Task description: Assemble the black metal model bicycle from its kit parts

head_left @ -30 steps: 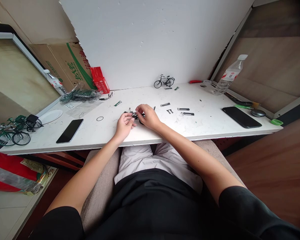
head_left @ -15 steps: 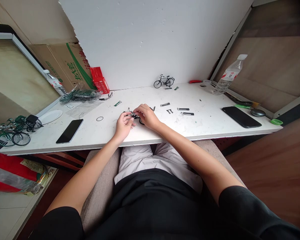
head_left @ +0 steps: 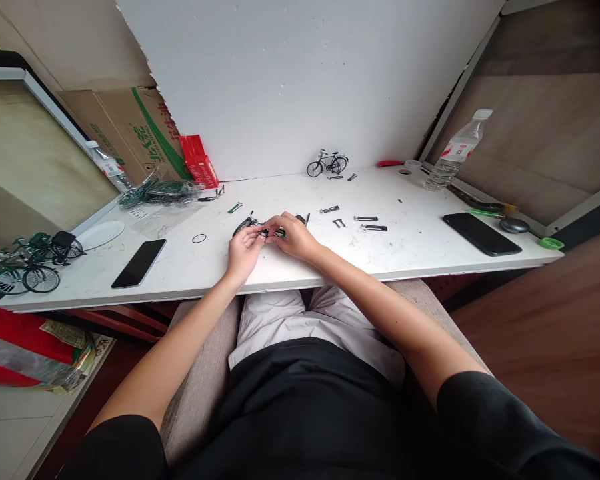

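A small black model bicycle (head_left: 251,221) is between my two hands over the front middle of the white table, its middle largely covered by fingers. My left hand (head_left: 245,248) has its fingers closed on the near side of the model. From the right, my right hand (head_left: 291,236) pinches at the same model with thumb and fingertips close to the left fingers. Any small part between the fingertips is too hidden to make out. Loose black pieces (head_left: 366,219) and a small two-legged piece (head_left: 339,222) lie to the right. A thin black ring (head_left: 199,238) lies left of my hands.
A finished-looking model bicycle (head_left: 327,163) stands at the back. More model bicycles (head_left: 40,263) stand at the left edge. Phones (head_left: 139,263) (head_left: 481,233) lie on both sides. Bagged parts (head_left: 163,191), a red box (head_left: 199,162) and a water bottle (head_left: 460,150) stand farther back.
The model bicycle has turned or shifted between my hands, so its left-hand wheel now shows. My fingertips have come closer together, and my left fingers have closed in.
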`<state>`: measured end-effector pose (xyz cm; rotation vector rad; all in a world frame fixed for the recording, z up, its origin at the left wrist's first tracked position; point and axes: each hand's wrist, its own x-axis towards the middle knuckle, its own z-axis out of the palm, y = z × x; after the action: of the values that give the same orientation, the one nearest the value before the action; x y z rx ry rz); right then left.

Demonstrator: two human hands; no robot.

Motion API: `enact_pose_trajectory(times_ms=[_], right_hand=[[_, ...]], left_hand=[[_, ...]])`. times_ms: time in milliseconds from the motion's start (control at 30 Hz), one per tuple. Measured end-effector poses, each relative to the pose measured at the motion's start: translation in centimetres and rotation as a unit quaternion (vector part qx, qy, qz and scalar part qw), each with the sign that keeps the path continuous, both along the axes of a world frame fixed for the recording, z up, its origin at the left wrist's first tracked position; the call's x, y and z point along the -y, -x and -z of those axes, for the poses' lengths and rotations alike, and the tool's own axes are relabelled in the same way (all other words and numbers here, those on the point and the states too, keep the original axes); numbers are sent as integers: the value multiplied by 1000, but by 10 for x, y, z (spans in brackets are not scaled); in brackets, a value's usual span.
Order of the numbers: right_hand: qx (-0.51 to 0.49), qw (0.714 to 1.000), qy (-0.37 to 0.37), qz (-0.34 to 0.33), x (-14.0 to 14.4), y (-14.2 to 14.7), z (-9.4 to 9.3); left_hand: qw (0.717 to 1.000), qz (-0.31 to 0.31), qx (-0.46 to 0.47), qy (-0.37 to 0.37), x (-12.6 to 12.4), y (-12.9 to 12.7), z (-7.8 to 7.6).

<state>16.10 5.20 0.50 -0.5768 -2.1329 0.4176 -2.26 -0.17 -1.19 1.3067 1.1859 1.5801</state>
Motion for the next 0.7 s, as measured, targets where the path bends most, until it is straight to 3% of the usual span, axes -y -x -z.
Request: enact_pose_trajectory(times_ms=[300, 533, 700], right_hand=[[4, 1000, 17, 9, 3, -2, -2], [2, 1000, 8, 13, 4, -2, -3], [6, 1000, 9, 13, 4, -2, -3]], left_hand=[[1000, -13, 18, -3, 0, 1, 0], [993, 18, 110, 50, 2, 5, -9], [991, 32, 120, 53, 1, 6, -9]])
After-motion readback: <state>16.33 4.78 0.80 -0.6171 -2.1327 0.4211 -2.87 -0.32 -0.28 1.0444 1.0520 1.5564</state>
